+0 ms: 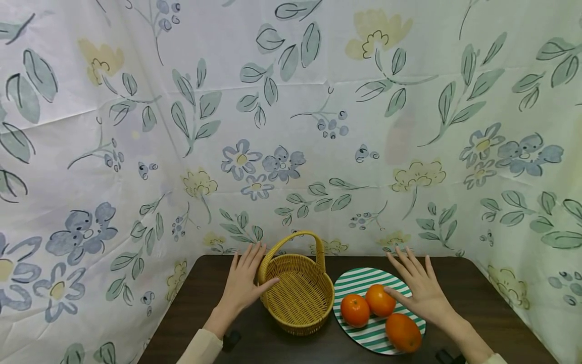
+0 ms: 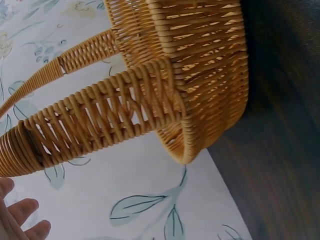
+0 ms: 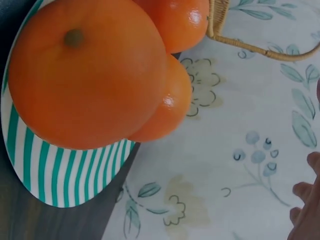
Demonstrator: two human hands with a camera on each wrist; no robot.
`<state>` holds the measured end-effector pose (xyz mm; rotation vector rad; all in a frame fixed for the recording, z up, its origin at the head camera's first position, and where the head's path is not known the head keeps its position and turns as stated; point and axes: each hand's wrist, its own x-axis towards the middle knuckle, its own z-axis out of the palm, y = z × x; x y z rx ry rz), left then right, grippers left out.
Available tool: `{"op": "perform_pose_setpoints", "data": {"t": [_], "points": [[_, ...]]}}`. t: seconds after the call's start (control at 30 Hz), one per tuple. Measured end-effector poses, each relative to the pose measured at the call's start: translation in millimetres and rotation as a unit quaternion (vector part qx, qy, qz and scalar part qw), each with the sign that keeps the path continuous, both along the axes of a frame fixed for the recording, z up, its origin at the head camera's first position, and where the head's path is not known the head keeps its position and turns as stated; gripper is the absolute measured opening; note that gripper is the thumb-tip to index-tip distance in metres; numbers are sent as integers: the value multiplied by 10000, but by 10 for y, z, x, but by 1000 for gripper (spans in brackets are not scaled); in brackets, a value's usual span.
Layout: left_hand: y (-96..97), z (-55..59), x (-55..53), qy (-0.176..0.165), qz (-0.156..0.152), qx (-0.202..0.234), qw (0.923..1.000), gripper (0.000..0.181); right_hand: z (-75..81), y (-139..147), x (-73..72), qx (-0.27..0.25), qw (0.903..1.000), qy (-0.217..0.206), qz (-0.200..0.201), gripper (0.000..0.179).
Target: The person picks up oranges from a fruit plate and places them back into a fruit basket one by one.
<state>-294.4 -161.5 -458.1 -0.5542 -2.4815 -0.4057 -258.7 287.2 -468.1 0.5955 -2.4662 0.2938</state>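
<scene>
In the head view a yellow wicker basket (image 1: 298, 323) with an arched handle stands upright on the dark table, nothing inside it. My left hand (image 1: 245, 281) is spread at the basket's left side, near the foot of its handle; whether it touches is unclear. The left wrist view shows the handle (image 2: 100, 112) close up, fingertips (image 2: 24, 210) below it. To the right lies a green-and-white striped plate (image 1: 354, 279) bearing three oranges (image 1: 355, 310). Over the plate's right edge hovers my right hand (image 1: 420, 293), fingers extended and holding nothing.
A dark wooden table (image 1: 182, 323) carries everything. Floral cloth (image 1: 282, 126) hangs behind it and along both sides, close to the table's edges. Basket and plate stand almost side by side.
</scene>
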Motion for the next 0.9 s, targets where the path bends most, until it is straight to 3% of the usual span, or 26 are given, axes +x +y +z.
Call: {"op": "perform_pose_setpoints", "data": {"t": [0.5,0.9], "points": [[-110,-189,22,-178,81,57,9998,90,-169,10,88,-443,9989,-47,165,80],[-136,-322,44,-127,44,134,9998,87,-311,33,147,-786,9956,-496,101,85]]}}
